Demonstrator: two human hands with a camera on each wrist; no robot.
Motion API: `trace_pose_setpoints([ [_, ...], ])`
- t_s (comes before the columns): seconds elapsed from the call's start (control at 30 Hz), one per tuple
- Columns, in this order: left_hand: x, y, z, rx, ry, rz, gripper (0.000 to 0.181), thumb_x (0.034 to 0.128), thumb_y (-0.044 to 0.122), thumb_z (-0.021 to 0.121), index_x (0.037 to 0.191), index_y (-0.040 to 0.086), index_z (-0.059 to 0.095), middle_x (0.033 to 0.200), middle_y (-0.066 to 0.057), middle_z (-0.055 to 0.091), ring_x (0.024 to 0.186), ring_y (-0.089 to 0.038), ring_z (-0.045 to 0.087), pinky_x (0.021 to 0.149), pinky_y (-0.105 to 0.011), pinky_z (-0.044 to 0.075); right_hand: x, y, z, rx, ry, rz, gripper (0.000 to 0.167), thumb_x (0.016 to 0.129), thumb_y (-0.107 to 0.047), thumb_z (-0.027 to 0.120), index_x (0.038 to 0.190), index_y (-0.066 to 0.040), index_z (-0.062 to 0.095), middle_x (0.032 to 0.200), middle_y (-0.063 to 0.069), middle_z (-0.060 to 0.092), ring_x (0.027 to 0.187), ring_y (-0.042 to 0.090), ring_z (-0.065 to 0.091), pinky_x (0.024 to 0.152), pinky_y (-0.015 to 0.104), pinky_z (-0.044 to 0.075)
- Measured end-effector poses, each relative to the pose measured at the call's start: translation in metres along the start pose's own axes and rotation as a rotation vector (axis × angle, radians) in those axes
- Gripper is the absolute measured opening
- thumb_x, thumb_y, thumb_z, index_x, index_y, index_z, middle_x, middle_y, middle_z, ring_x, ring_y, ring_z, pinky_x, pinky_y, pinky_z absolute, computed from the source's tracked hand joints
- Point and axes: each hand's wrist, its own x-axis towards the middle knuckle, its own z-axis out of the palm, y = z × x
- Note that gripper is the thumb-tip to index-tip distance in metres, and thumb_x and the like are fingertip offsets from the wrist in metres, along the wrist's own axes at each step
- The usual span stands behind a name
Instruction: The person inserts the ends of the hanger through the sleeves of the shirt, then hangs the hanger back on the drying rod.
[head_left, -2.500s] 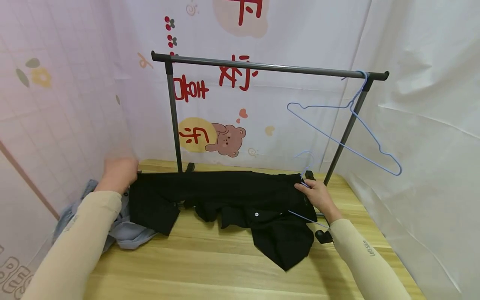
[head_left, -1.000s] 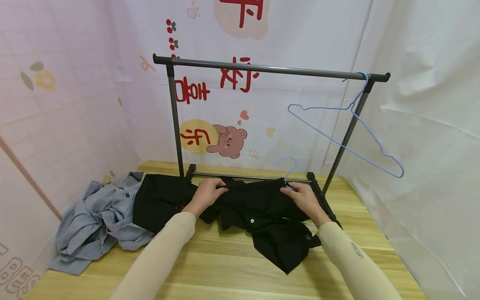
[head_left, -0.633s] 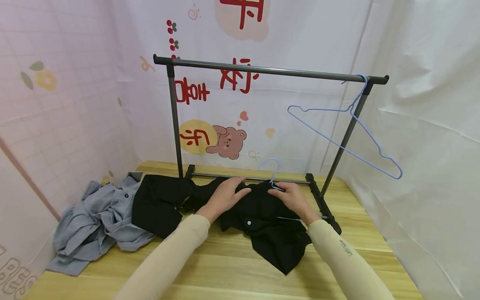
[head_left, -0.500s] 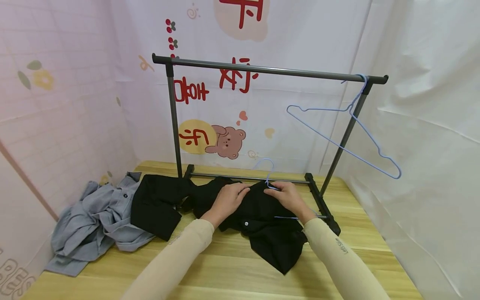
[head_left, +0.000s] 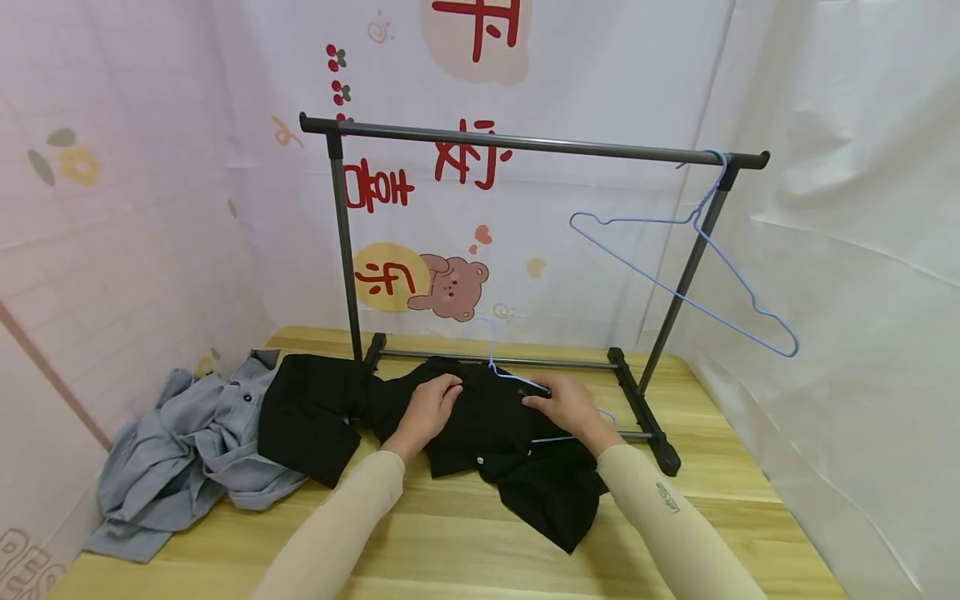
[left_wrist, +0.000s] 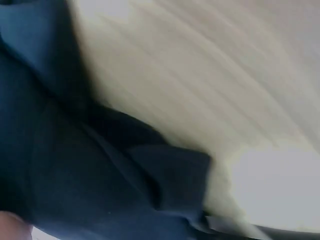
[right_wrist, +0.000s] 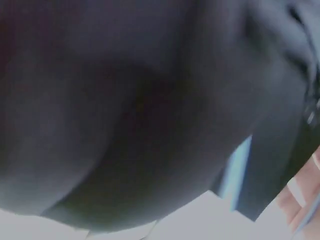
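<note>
Nearest to me: bare tabletop [head_left: 450,533] in front of the rack [head_left: 536,144], fair sliding room; can't see its front edge. Black garment [head_left: 487,417] lies over the rack's base, one corner spilling forward, the other end trailing past the rack's left leg onto a grey-blue garment [head_left: 180,467]. Looks soft, light, limp: should fold and drag, won't hold shape. Nothing fragile that I see.

Left hand [head_left: 429,412] pinches the cloth, left of the rack's centre. Right hand [head_left: 564,408] grips a blue hanger [head_left: 517,378], right of the rack's centre. Wire looks thin, stiffish, maybe slick; I'd hold by the neck, plus the cloth's upper edge. Hanger's left end hidden; right end pokes out by the rack's right foot [head_left: 637,408], possible snag.

Further back: open space under the rack's bar; second hanger [head_left: 645,220] crowds its right end. Printed curtain [head_left: 600,75] behind the rack limits depth.
</note>
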Motion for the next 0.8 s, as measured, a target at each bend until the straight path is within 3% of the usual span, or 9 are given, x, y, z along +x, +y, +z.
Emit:
trace_pose_setpoints([
  [0.13,-0.006,-0.011,-0.008,-0.018,0.002,-0.063,0.016,0.1022,0.010,0.055,0.111,0.004,0.067,0.103,-0.009,0.068,0.088,-0.022,0.062,0.079,-0.041,0.050,-0.010,0.014,-0.002,-0.060,0.032,0.019,0.015,0.090,-0.032,0.075,0.101,-0.021,0.074,0.088,-0.007,0.069,0.076,0.015,0.062,0.073,0.044,0.050],
  [0.27,-0.010,-0.017,-0.013,-0.045,0.015,-0.129,0.017,0.1028,0.010,0.055,0.114,0.004,0.066,0.108,-0.010,0.068,0.093,-0.024,0.064,0.081,-0.043,0.050,-0.019,0.026,-0.007,0.006,0.075,0.090,0.020,0.093,-0.032,0.071,0.105,-0.017,0.074,0.095,-0.001,0.072,0.080,0.018,0.065,0.073,0.043,0.052],
  [0.4,-0.011,-0.020,-0.017,-0.091,0.044,-0.172,0.019,0.1038,0.013,0.054,0.117,0.006,0.065,0.109,-0.009,0.068,0.096,-0.025,0.063,0.081,-0.043,0.049,-0.025,0.034,-0.010,0.236,0.156,0.242,0.029,0.097,-0.029,0.067,0.116,-0.007,0.071,0.101,0.009,0.073,0.084,0.022,0.070,0.074,0.041,0.055],
  [0.5,-0.011,-0.020,-0.019,-0.105,0.060,-0.175,0.018,0.1042,0.013,0.053,0.117,0.007,0.064,0.106,-0.008,0.067,0.093,-0.023,0.062,0.079,-0.042,0.048,-0.028,0.037,-0.007,0.504,0.223,0.361,0.031,0.099,-0.022,0.063,0.121,-0.001,0.068,0.102,0.014,0.073,0.083,0.023,0.071,0.076,0.038,0.057],
  [0.63,-0.010,-0.019,-0.021,-0.099,0.071,-0.160,0.018,0.1040,0.013,0.053,0.116,0.007,0.064,0.107,-0.009,0.067,0.094,-0.024,0.063,0.080,-0.043,0.048,-0.031,0.036,-0.001,0.796,0.206,0.447,0.032,0.102,-0.012,0.053,0.127,0.005,0.063,0.107,0.017,0.071,0.088,0.025,0.071,0.085,0.042,0.055],
  [0.7,-0.010,-0.019,-0.022,-0.093,0.071,-0.153,0.018,0.1038,0.012,0.053,0.117,0.007,0.064,0.109,-0.009,0.067,0.097,-0.025,0.063,0.082,-0.044,0.049,-0.033,0.034,0.002,0.870,0.175,0.460,0.033,0.102,-0.008,0.048,0.128,0.007,0.061,0.109,0.019,0.070,0.092,0.028,0.070,0.090,0.048,0.053],
  [0.8,-0.010,-0.018,-0.023,-0.088,0.059,-0.146,0.019,0.1035,0.011,0.053,0.119,0.006,0.064,0.112,-0.010,0.067,0.100,-0.026,0.064,0.084,-0.046,0.050,-0.034,0.032,0.002,0.892,0.144,0.441,0.036,0.102,-0.013,0.050,0.132,0.005,0.058,0.113,0.021,0.068,0.096,0.032,0.069,0.091,0.051,0.051],
])
